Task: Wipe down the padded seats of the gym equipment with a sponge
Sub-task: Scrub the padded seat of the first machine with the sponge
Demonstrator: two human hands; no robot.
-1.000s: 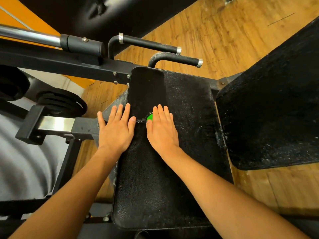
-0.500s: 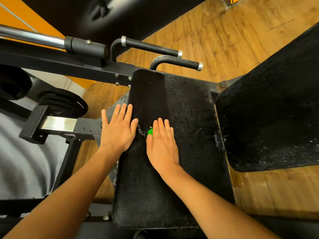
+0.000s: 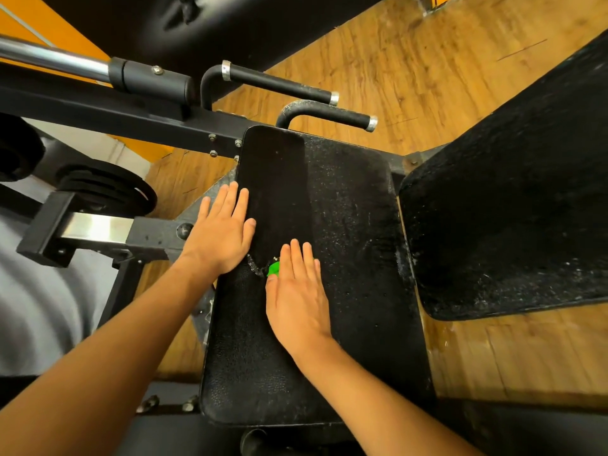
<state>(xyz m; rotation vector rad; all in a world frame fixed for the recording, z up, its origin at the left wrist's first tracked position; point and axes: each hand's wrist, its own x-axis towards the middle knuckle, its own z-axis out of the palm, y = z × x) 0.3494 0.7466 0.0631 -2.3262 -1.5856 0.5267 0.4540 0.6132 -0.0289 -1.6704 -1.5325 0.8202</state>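
– What is this place, then?
– A gym, plainly. See the stack of round black weight plates (image 3: pixel 108 189), the chrome steel bar (image 3: pixel 49 59), the two bent black handles with chrome end caps (image 3: pixel 279 83).
– And the black textured padded seat (image 3: pixel 345 225)?
– A machine seat, over a wood-plank floor (image 3: pixel 411 67).

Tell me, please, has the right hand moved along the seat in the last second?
Yes. The right hand, flat on the green sponge, slid toward the person, away from the far edge of the seat pad.
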